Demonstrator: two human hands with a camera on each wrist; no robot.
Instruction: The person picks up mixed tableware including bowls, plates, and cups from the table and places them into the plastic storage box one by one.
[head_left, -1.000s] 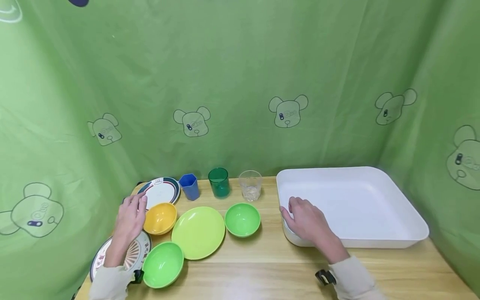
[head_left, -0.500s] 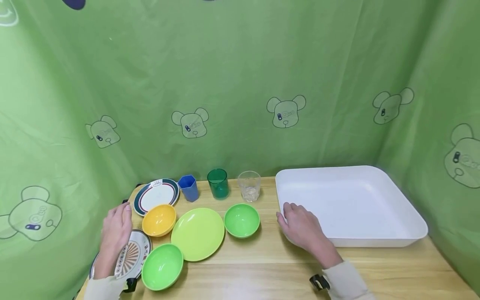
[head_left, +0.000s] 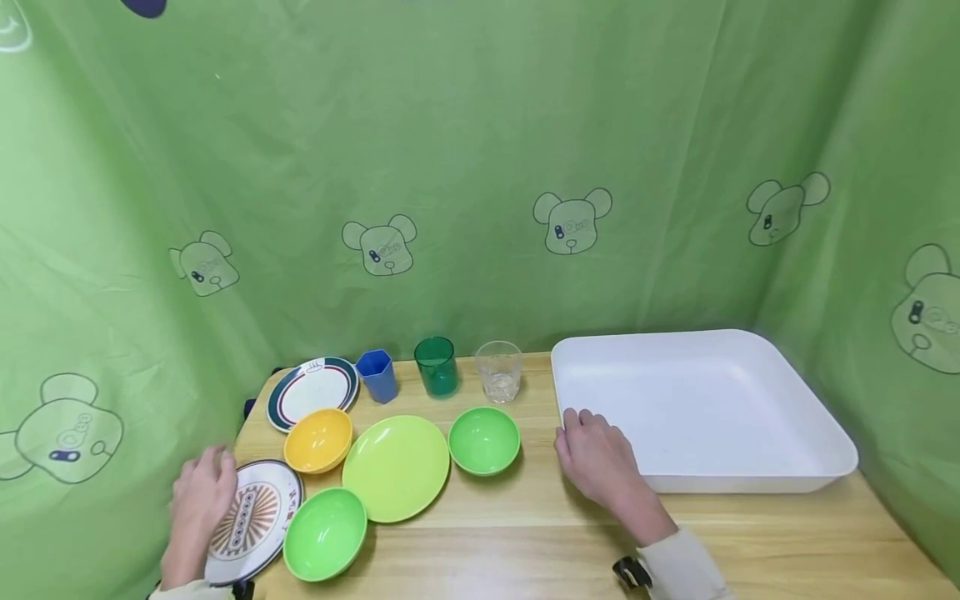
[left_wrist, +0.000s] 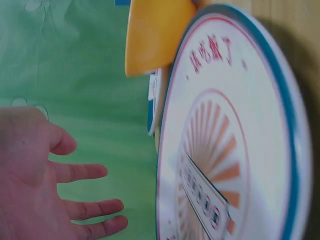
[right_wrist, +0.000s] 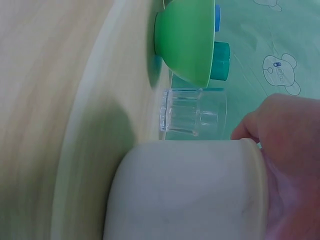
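My left hand [head_left: 199,508] hovers at the left edge of a white plate with a sunburst pattern [head_left: 272,510]. In the left wrist view the fingers of that hand [left_wrist: 30,175] are spread and a gap separates them from the plate [left_wrist: 267,135]. At the near left corner of a white tray [head_left: 738,483], my right hand [head_left: 602,467] grips the rim. The right wrist view has this hand [right_wrist: 295,140] bent over the rim of the tray [right_wrist: 185,190], thumb toward the outer wall; the other fingertips are hidden.
Left of the tray stand a clear glass [head_left: 499,371], green cup [head_left: 437,367] and blue cup [head_left: 378,377]. Before them lie a rimmed plate [head_left: 315,390], orange bowl [head_left: 318,440], lime plate [head_left: 396,468] and two green bowls [head_left: 484,441], [head_left: 326,533]. A green curtain surrounds the table.
My left hand has moved toward me and left, from beside the orange bowl to the patterned plate's left edge. The right hand has shifted slightly nearer along the tray's corner.
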